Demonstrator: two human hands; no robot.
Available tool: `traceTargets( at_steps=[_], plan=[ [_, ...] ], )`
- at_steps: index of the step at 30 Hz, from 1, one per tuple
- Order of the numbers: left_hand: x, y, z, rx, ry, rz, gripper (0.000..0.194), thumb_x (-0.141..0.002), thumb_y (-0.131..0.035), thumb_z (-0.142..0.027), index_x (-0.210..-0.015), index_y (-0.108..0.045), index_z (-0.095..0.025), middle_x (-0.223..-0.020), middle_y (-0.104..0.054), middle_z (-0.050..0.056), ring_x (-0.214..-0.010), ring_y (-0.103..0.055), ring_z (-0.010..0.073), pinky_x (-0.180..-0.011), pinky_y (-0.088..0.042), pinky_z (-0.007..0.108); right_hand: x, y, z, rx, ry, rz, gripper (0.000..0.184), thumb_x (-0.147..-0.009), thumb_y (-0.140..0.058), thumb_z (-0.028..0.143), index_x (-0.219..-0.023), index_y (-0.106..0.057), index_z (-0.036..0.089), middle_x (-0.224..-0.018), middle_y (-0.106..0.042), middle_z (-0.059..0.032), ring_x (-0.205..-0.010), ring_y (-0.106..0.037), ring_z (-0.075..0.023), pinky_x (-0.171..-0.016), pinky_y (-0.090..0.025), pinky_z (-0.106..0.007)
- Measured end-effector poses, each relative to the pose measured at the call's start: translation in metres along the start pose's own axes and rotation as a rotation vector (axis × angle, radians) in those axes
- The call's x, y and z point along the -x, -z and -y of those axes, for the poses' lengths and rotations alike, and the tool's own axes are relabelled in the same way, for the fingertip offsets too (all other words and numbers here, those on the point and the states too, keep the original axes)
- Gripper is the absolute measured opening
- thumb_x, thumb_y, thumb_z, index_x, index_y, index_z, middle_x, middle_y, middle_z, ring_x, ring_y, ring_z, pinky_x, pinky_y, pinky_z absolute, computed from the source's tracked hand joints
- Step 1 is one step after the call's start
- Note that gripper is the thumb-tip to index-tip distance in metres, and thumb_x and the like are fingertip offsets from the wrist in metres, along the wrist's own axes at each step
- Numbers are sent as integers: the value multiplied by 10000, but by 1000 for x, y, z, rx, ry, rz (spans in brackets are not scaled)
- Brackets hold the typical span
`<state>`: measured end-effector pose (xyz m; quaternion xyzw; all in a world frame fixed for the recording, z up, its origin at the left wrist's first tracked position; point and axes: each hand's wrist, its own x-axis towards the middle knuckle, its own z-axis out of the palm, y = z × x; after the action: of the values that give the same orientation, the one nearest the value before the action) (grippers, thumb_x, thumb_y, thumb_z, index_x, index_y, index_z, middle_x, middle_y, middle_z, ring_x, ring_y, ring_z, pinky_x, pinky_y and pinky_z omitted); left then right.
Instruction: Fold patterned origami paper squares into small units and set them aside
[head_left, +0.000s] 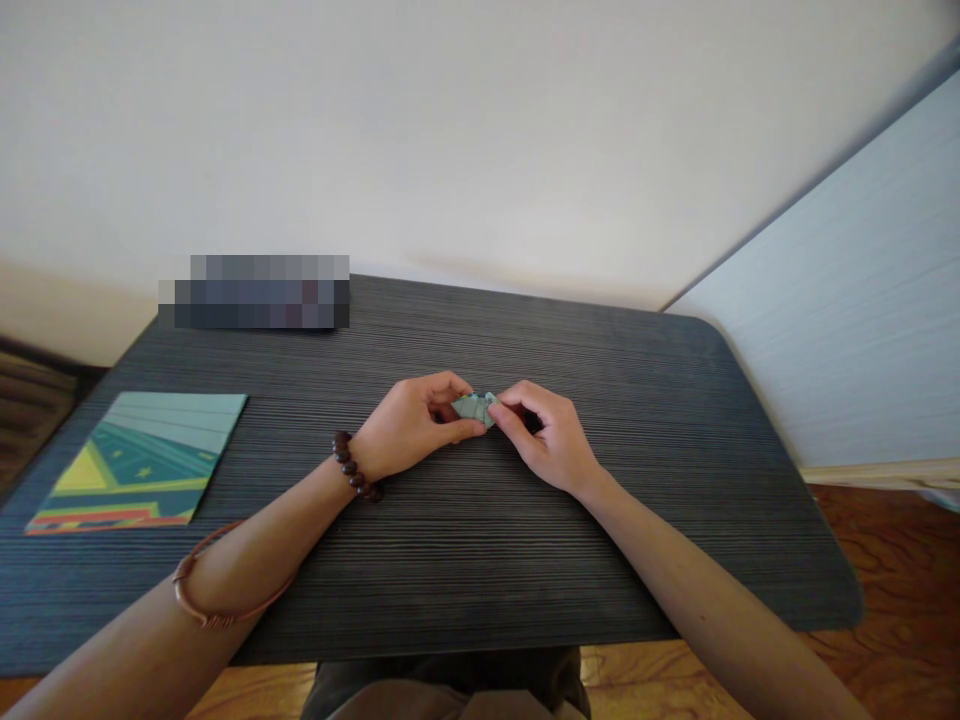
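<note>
A small piece of folded paper [472,408], pale green with darker marks, is held between my two hands just over the middle of the table. My left hand [412,420] grips its left side, thumb along the near edge and fingers at the far edge. At the right end, my right hand [547,430] pinches a corner between thumb and index finger. Both hands are closed on the paper, and the fingers cover parts of its outline. A beaded bracelet [352,468] circles my left wrist, with a copper-coloured bangle [180,580] farther up the forearm.
On the left of the dark table [450,580] lies a flat sheet or booklet [150,450] patterned in green, yellow and orange. A blurred-out dark object [259,295] sits at the back left. A pale wall stands behind, and a light panel [862,300] rises on the right.
</note>
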<state>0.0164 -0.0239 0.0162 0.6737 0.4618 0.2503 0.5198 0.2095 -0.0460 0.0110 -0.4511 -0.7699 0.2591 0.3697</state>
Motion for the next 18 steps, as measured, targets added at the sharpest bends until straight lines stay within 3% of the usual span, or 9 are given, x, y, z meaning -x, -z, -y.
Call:
traceTargets(
  at_steps=[7,12,15,18],
  plan=[
    [0,-1,0,-60,21,-31,286,-704,-691,-401,-847,-609,-167,-607,-639,-10,-536,-592,121,-500,-445,209,1,-4,-5,-38,-29,-35,95,-862,-535,264,-871,-596,192,-740,-589,-6,-634,-528,-112,-599,-424,-254],
    [1,-2,-3,-120,-109,-106,261,-787,-613,-397,-928,-630,-177,-725,-680,8,-573,-610,107,-563,-483,210,2,-5,-7,-56,-10,-55,166,-868,-530,246,-1022,-587,216,-810,-612,-9,-651,-539,-109,-607,-441,-254],
    [1,-1,-1,-224,-203,-177,219,-814,-584,-379,-879,-673,-190,-806,-685,19,-592,-590,98,-542,-467,196,3,-4,-6,-12,36,-65,149,-870,-526,230,-1003,-591,222,-785,-603,-4,-641,-529,-108,-598,-434,-254],
    [1,0,1,-249,-252,-175,210,-820,-583,-369,-858,-694,-195,-838,-681,24,-655,-597,110,-539,-457,189,2,-4,-4,12,74,-79,103,-868,-534,237,-950,-593,215,-797,-605,-8,-664,-534,-109,-607,-439,-249]
  ],
)
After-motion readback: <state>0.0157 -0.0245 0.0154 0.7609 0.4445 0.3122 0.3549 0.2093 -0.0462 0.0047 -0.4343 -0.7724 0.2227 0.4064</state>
